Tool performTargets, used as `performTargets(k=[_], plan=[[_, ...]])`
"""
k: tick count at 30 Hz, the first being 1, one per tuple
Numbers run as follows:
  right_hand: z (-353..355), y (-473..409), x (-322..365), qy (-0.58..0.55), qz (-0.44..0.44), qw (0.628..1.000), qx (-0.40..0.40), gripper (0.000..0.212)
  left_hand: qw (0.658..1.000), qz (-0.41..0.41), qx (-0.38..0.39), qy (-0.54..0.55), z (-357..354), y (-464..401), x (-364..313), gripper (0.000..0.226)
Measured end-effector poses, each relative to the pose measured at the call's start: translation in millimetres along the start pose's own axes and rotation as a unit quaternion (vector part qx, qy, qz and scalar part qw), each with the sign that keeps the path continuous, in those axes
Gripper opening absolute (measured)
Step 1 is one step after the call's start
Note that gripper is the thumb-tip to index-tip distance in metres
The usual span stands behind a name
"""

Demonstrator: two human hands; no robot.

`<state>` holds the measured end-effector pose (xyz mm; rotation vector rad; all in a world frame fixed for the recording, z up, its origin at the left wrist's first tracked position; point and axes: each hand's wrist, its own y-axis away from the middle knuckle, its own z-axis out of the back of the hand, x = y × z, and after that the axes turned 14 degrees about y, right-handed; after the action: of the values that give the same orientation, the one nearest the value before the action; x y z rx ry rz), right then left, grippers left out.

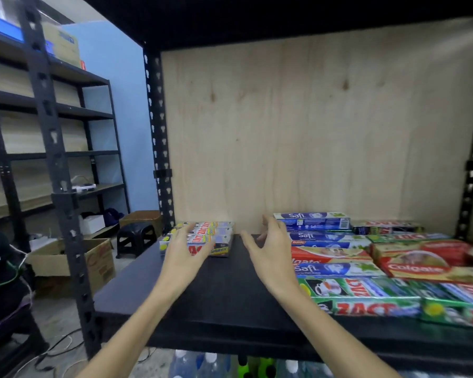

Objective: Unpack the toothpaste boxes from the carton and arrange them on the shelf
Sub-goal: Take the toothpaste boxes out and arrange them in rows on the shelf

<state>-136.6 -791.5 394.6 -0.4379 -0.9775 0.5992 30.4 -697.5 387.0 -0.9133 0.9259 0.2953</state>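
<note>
An open cardboard carton (pixel 74 257) stands on the floor at the left; what it holds is hidden. On the dark shelf board (pixel 224 290), a small stack of Zact toothpaste boxes (pixel 202 237) lies at the back left corner. The left hand (pixel 185 248) has straight, spread fingers that rest on this stack. The right hand (pixel 271 246) is released, with fingers loosely bent, and it holds nothing above the bare middle of the board. To the right lie Safi boxes (pixel 316 221), red Colgate boxes (pixel 418 259) and green Zact boxes (pixel 366 298) near the front edge.
</note>
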Motion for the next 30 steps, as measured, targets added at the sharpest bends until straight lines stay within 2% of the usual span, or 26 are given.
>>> performTargets(k=[4,8,13,17,22,24,30], plan=[[73.7,-10.8,-33.4,0.04,-0.002,0.999,-0.021,0.068,0.997,-0.024,0.028,0.063,-74.9,2.7,-55.2,0.067],[141.6,-14.8,-87.0,0.112,-0.023,0.993,-0.027,0.068,0.994,-0.045,0.074,0.069,-148.3,5.0,-96.3,0.067],[201.7,-28.0,-159.9,0.178,-0.066,0.982,-0.017,0.068,0.987,-0.067,0.14,0.037,-227.5,3.1,-119.1,0.055],[240.5,-52.3,-218.1,0.25,-0.091,0.964,-0.009,0.062,0.983,-0.104,0.151,-0.032,-287.8,-9.7,-127.4,0.048],[265.9,-96.6,-273.7,0.331,-0.111,0.937,0.027,0.062,0.965,-0.142,0.184,-0.123,-346.0,-33.7,-127.4,0.045],[266.2,-115.1,-286.3,0.357,-0.111,0.926,0.056,0.055,0.953,-0.143,0.211,-0.163,-364.2,-49.1,-123.9,0.044],[249.4,-159.2,-303.9,0.308,-0.132,0.932,0.137,0.052,0.932,-0.154,0.242,-0.222,-386.0,-84.2,-110.1,0.046]])
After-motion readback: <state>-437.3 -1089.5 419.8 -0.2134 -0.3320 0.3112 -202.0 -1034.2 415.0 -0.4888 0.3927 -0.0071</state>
